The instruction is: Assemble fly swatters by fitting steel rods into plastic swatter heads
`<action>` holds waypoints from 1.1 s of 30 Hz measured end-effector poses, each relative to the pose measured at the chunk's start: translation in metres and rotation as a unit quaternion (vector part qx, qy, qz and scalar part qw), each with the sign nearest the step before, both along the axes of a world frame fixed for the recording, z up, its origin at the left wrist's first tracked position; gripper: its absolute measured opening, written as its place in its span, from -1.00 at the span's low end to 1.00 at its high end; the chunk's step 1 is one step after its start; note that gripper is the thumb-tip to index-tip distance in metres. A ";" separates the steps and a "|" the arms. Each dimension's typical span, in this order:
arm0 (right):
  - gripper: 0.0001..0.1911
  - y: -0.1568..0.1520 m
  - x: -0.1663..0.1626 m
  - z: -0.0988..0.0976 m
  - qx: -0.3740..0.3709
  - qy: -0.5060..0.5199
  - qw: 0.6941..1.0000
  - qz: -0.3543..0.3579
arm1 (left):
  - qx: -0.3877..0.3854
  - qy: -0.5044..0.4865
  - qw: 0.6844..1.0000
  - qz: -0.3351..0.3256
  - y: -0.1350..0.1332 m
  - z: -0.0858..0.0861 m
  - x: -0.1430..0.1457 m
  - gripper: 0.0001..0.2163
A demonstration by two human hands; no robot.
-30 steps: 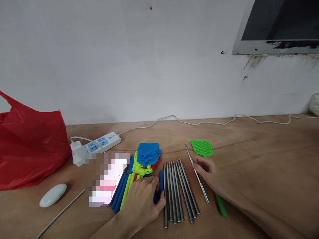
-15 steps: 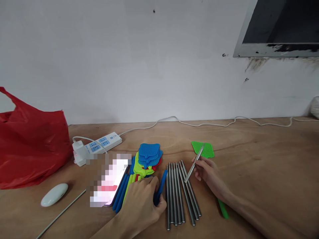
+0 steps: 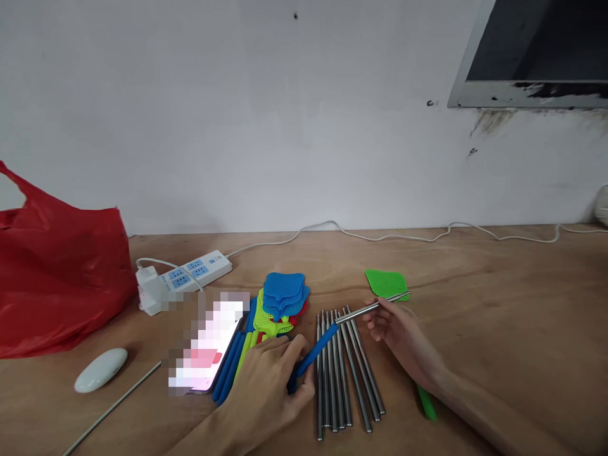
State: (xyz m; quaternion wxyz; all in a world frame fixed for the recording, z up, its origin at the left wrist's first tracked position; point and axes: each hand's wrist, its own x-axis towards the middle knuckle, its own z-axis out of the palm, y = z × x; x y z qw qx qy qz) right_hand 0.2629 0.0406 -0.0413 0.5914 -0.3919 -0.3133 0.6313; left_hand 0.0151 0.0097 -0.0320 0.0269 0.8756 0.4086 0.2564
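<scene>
My left hand is closed around a blue plastic handle, which slants up to the right. Between the fingers of my right hand is a thin metal rod. The rod's near end meets the upper end of the handle; how deep it sits I cannot tell. Below them lie several metal rods side by side. A stack of blue fly swatter heads rests beyond my left hand, with yellow-green swatters beneath. My right forearm crosses over a green swatter, whose head and handle show.
A phone with a lit screen lies left of the swatters. Behind it are a white power strip and a red plastic bag. A white oval object sits at the left. A white cable runs along the wall.
My right hand has turned the metal rod from steep to nearly level, and its end now meets the blue handle. My left hand has tilted the handle further right.
</scene>
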 end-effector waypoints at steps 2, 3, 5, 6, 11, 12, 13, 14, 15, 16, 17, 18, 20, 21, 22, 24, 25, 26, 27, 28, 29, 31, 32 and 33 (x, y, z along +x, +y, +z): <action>-0.65 0.001 0.001 0.000 0.002 -0.001 1.000 -0.016 | 0.009 0.004 1.000 -0.001 0.000 -0.001 0.000 -0.98; -0.65 0.001 0.001 0.000 0.002 -0.003 1.000 -0.019 | 0.014 0.007 1.000 -0.002 0.000 -0.001 0.000 -0.96; -0.65 0.000 0.001 0.001 0.004 -0.008 1.000 -0.015 | 0.018 0.018 1.000 -0.004 -0.001 0.001 0.001 -0.93; -0.65 0.000 0.001 0.002 0.005 -0.010 1.000 -0.012 | 0.021 0.024 0.999 -0.004 -0.001 0.002 0.001 -0.92; -0.68 0.000 0.002 0.004 0.011 -0.012 1.000 -0.013 | 0.041 0.037 0.998 -0.017 -0.001 0.004 0.001 -0.90; -0.68 0.001 0.003 0.004 0.010 -0.014 1.000 -0.016 | 0.043 0.034 0.998 -0.020 -0.001 0.003 0.001 -0.90; -0.68 0.001 0.004 0.004 0.008 -0.016 1.000 -0.019 | 0.043 0.031 0.998 -0.022 0.000 0.003 0.000 -0.90; -0.67 0.002 0.004 0.004 0.006 -0.018 1.000 -0.020 | 0.042 0.029 0.998 -0.022 0.000 0.002 0.000 -0.90; -0.66 0.002 0.005 0.003 0.005 -0.019 1.000 -0.021 | 0.039 0.028 0.999 -0.022 0.001 0.002 -0.001 -0.91; -0.65 0.003 0.005 0.003 0.004 -0.020 1.000 -0.022 | 0.036 0.027 0.999 -0.022 0.001 0.001 -0.001 -0.90; -0.65 0.003 0.005 0.003 0.005 -0.020 1.000 -0.022 | 0.031 0.026 0.999 -0.020 0.002 0.001 -0.002 -0.90; -0.66 0.003 0.006 0.002 0.006 -0.020 1.000 -0.023 | 0.025 0.025 0.999 -0.019 0.002 0.000 -0.002 -0.90; -0.67 0.002 0.006 0.002 0.013 -0.022 0.999 -0.026 | 0.020 0.017 1.000 -0.013 0.003 -0.002 -0.003 -0.89; -0.68 0.002 0.005 0.002 0.020 -0.024 0.999 -0.030 | 0.021 0.010 1.000 -0.010 0.004 -0.004 -0.004 -0.89; -0.68 0.002 0.005 0.001 0.027 -0.028 0.999 -0.033 | 0.023 0.001 1.000 -0.008 0.005 -0.005 -0.004 -0.89; -0.67 0.002 0.006 0.001 0.043 -0.039 0.998 -0.039 | 0.031 -0.016 0.999 -0.006 0.006 -0.008 -0.005 -0.90; -0.67 0.002 0.006 0.002 0.049 -0.045 0.997 -0.040 | 0.033 -0.022 0.999 -0.005 0.007 -0.008 -0.006 -0.90; -0.67 0.002 0.006 0.002 0.054 -0.050 0.996 -0.041 | 0.030 -0.024 0.999 -0.004 0.007 -0.008 -0.006 -0.90; -0.67 0.002 0.007 0.002 0.058 -0.053 0.996 -0.040 | 0.027 -0.025 0.999 -0.003 0.007 -0.008 -0.006 -0.90; -0.67 0.002 0.007 0.003 0.060 -0.055 0.996 -0.040 | 0.024 -0.025 0.999 -0.002 0.007 -0.007 -0.006 -0.90; -0.68 0.002 0.007 0.003 0.060 -0.055 0.996 -0.036 | 0.021 -0.027 0.999 -0.002 0.007 -0.007 -0.006 -0.91; -0.68 0.001 0.006 0.005 0.056 -0.055 0.997 -0.012 | 0.016 -0.032 0.999 -0.004 0.006 -0.004 -0.005 -0.92; -0.68 0.000 0.005 0.005 0.052 -0.057 0.997 0.009 | 0.016 -0.035 0.999 -0.005 0.005 -0.004 -0.005 -0.92; -0.68 -0.002 0.003 0.006 0.048 -0.060 0.996 0.035 | 0.015 -0.037 0.999 -0.006 0.004 -0.003 -0.004 -0.93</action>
